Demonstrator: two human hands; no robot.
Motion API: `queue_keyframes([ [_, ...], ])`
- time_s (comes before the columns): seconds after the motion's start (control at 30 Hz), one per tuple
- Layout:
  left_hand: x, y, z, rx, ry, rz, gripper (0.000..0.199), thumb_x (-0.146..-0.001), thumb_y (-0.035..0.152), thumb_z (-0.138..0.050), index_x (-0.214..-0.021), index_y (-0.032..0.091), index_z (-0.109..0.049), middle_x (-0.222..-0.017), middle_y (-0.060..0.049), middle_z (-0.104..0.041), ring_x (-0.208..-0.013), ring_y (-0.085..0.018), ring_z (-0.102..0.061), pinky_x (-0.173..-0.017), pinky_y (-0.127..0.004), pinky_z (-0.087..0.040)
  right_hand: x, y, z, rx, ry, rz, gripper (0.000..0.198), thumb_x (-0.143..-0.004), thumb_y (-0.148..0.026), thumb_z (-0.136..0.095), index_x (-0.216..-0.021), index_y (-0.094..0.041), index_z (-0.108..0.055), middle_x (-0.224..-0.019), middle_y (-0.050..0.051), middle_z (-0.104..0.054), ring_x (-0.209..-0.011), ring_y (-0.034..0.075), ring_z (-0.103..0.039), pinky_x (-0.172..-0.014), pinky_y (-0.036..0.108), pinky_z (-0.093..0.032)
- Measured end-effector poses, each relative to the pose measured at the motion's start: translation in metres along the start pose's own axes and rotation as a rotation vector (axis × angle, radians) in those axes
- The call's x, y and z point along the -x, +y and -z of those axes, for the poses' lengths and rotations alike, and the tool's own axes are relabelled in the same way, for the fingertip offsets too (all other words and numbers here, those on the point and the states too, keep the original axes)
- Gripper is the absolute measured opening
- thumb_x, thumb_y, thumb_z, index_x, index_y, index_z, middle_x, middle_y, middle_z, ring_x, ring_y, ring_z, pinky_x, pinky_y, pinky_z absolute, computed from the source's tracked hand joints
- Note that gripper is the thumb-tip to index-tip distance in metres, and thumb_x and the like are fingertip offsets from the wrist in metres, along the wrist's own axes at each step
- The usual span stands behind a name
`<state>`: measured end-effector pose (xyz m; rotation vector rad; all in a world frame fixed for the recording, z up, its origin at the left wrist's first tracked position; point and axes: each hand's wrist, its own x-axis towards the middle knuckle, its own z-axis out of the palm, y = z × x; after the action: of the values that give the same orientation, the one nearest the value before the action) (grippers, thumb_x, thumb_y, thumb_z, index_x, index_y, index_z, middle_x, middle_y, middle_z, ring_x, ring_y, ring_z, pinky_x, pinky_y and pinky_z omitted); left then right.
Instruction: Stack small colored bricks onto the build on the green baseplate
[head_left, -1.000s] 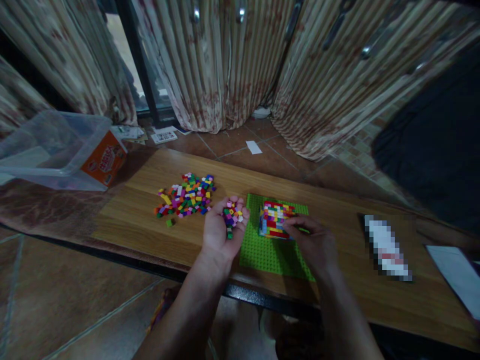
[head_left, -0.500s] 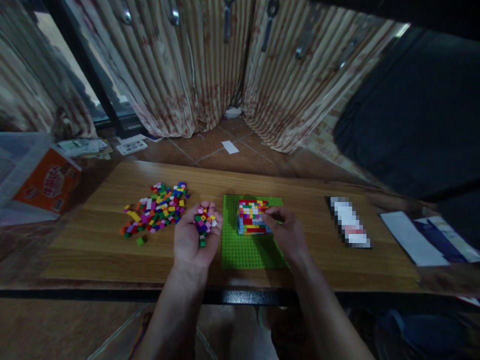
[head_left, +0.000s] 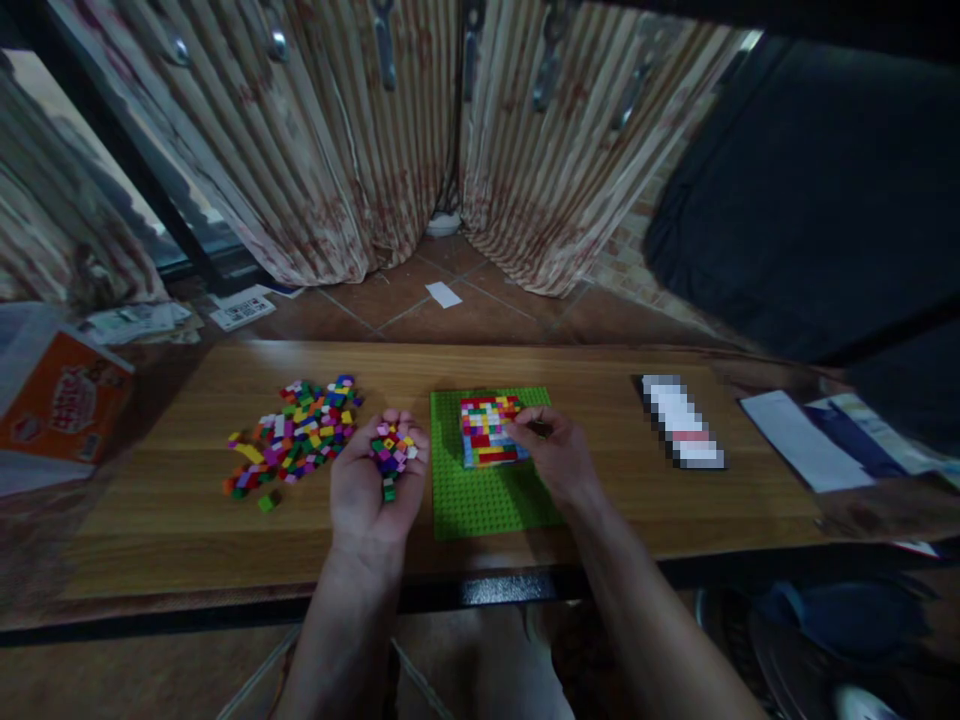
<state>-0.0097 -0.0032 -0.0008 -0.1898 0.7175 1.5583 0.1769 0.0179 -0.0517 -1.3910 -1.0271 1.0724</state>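
Observation:
My left hand (head_left: 373, 490) lies palm up on the wooden table (head_left: 630, 500), cupping a handful of small coloured bricks (head_left: 391, 452). Just right of it is a green baseplate (head_left: 480, 495) carrying a many-coloured block of stacked bricks (head_left: 486, 429). My right hand (head_left: 559, 458) rests on the baseplate's right side, fingertips pinched against the right edge of that block; whether a brick is between them is too small to tell. A loose pile of coloured bricks (head_left: 292, 432) lies on the table left of my left hand.
An orange and white box (head_left: 64, 400) sits at the table's left end. A blurred flat object (head_left: 681, 420) and papers (head_left: 817, 435) lie to the right. Striped curtains (head_left: 360, 130) hang behind over a tiled floor. A dark cloth (head_left: 810, 190) fills the upper right.
The view has swung to the right, so everything has slid left in frame. My right hand's fingers have moved up along the block's right edge. My left hand still cups its bricks.

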Motion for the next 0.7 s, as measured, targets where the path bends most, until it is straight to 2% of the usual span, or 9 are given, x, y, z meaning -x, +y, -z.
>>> queue_keyframes([
  [0.23,-0.0004,0.0002,0.0002,-0.012,-0.017,0.01,0.028,-0.087,0.004,-0.039,-0.069,0.012,-0.059,-0.068,-0.004,-0.059,-0.063,-0.009,-0.058,-0.056,-0.017,-0.053,-0.0035,-0.0007,0.0026,0.022,-0.024,-0.029,0.026,-0.062,-0.045,-0.074,-0.066,-0.022,-0.064,-0.063,-0.002,-0.063,-0.059,0.014,-0.055,-0.059,0.029,-0.044],
  [0.4,-0.0002,0.0009,0.0,-0.008,-0.004,0.02,0.028,-0.088,0.005,-0.039,-0.069,0.011,-0.058,-0.068,-0.004,-0.058,-0.062,-0.008,-0.057,-0.056,-0.017,-0.052,-0.0051,0.0013,0.0022,0.026,0.027,0.017,0.02,-0.061,-0.039,-0.073,-0.068,-0.021,-0.065,-0.065,-0.001,-0.064,-0.062,0.014,-0.055,-0.061,0.028,-0.044],
  [0.53,0.0011,0.0009,0.0002,-0.015,-0.01,0.014,0.027,-0.086,0.004,-0.04,-0.069,0.011,-0.059,-0.069,-0.004,-0.058,-0.063,-0.009,-0.058,-0.056,-0.017,-0.052,-0.0039,0.0009,0.0006,-0.011,0.017,0.025,0.02,-0.062,-0.038,-0.073,-0.068,-0.021,-0.065,-0.066,-0.001,-0.064,-0.063,0.014,-0.056,-0.061,0.028,-0.044],
  [0.7,0.0019,0.0003,0.0012,-0.012,-0.004,0.021,0.024,-0.082,0.001,-0.041,-0.068,0.012,-0.058,-0.068,-0.004,-0.059,-0.064,-0.009,-0.059,-0.057,-0.016,-0.052,-0.0038,-0.0004,-0.0001,-0.045,0.014,-0.027,0.024,-0.059,-0.039,-0.078,-0.068,-0.021,-0.066,-0.064,-0.002,-0.063,-0.06,0.013,-0.054,-0.06,0.028,-0.043],
])
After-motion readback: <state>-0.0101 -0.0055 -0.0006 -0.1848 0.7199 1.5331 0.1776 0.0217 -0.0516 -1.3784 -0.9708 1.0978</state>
